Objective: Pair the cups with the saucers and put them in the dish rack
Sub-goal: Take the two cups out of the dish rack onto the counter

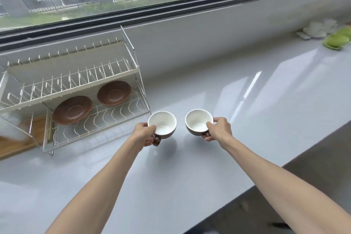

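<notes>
Two brown saucers lie side by side on the lower tier of the white wire dish rack [133, 66]: the left saucer [72, 109] nearer me, the right saucer [114, 92] further back. My left hand [145, 133] grips the handle of a brown cup with a white inside [162, 124], held upright just right of the rack's front corner. My right hand [218, 128] grips the handle of a second, matching cup [198, 121], also upright above the counter. Both cups look empty.
The pale grey counter [247, 119] runs under a wide window. White cups and saucers [319, 28] and green ones [336, 41] sit at the far right back. A wooden tray [22, 138] lies left of the rack. The counter's front edge drops off at lower right.
</notes>
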A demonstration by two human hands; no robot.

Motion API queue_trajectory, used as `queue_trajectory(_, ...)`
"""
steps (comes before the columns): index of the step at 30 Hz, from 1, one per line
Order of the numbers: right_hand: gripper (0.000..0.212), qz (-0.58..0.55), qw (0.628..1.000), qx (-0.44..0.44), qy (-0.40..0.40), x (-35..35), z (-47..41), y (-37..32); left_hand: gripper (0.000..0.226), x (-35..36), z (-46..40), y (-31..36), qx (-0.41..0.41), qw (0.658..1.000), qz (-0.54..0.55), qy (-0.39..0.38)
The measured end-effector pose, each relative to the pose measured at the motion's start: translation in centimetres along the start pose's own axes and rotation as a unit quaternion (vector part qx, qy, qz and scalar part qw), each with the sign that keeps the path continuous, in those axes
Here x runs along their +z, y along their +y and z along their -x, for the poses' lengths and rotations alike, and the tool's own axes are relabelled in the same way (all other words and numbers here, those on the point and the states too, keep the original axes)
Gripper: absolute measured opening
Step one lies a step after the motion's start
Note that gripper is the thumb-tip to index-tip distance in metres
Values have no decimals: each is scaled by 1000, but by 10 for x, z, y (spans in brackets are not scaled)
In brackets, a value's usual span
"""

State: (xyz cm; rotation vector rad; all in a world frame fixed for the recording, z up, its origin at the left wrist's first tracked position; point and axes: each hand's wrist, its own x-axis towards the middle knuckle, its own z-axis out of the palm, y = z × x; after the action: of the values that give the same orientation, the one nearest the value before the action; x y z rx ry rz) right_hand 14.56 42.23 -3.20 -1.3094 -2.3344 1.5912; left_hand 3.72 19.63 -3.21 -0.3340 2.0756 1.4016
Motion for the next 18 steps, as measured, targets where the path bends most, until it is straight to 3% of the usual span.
queue_trajectory(9, 29, -40, 995, 41, 79, -39, -46, 19, 47, 66, -30, 25, -11, 999, 31, -10)
queue_trajectory(18, 31, -72, 991, 51, 97, -34, -76, 11, 52, 91, -62, 36, -31, 997, 67, -9)
